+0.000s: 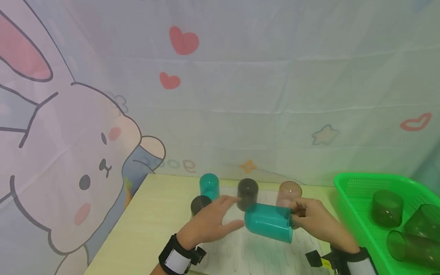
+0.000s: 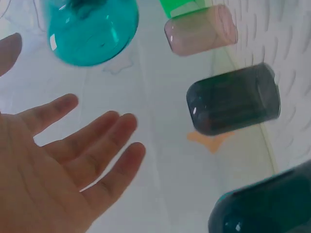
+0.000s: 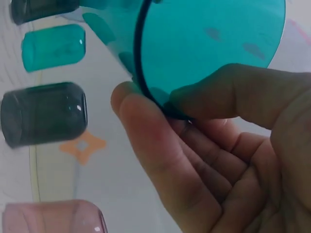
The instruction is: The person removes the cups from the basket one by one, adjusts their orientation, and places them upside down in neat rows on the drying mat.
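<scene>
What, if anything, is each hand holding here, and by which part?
The right hand pinches the teal translucent plastic cup, lying sideways, at its open rim. The left hand holds nothing, its fingers straight.

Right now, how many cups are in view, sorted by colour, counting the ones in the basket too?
Teal cups: 2, one held on its side by the right hand at, one upside down at
Dark grey cups: 2, at and
Pink cups: 1, at
Green cups in the green basket: 3, at
Total: 8
</scene>
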Demonstrator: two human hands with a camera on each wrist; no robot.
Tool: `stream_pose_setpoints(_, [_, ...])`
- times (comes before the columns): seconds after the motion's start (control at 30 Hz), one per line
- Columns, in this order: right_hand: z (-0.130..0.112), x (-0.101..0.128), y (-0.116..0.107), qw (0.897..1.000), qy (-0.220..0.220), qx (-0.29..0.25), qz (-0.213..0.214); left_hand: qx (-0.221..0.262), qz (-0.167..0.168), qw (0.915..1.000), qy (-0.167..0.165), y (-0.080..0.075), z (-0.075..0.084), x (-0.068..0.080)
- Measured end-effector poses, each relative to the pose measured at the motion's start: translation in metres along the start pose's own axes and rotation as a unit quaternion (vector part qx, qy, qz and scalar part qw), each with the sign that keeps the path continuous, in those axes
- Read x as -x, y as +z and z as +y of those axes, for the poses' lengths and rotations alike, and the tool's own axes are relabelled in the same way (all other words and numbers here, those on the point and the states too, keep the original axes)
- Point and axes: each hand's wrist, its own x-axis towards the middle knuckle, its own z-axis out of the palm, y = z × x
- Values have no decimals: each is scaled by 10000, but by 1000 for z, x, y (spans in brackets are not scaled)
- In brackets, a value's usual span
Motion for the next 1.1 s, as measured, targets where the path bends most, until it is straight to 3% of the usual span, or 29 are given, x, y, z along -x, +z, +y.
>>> stream_pose_setpoints(0.13, [2,-4,7,9990,-251,-293,-239,295,134,9985,432,8,-1,-4])
stream_pose_setpoints(0.3, [8,-8,15,9975,-403,-502,-297,867,184,9941,626,15,-2,-7])
stream_pose_setpoints(0.47, [14,-12,20,9945,-402,-892,-360,1812,67,9804,766,21,-4,-8])
stream_pose_setpoints(0.6, [16,-15,21,9942,-288,-982,-336,2280,56,9697,873,26,-4,-9])
stream_pose_setpoints(0.8, [17,-16,24,9920,-392,-1148,-334,2506,156,9633,951,30,0,-11])
stream_pose_setpoints(1.1, [20,-12,24,9896,-460,-1292,-425,2590,153,9604,1021,34,1,-14])
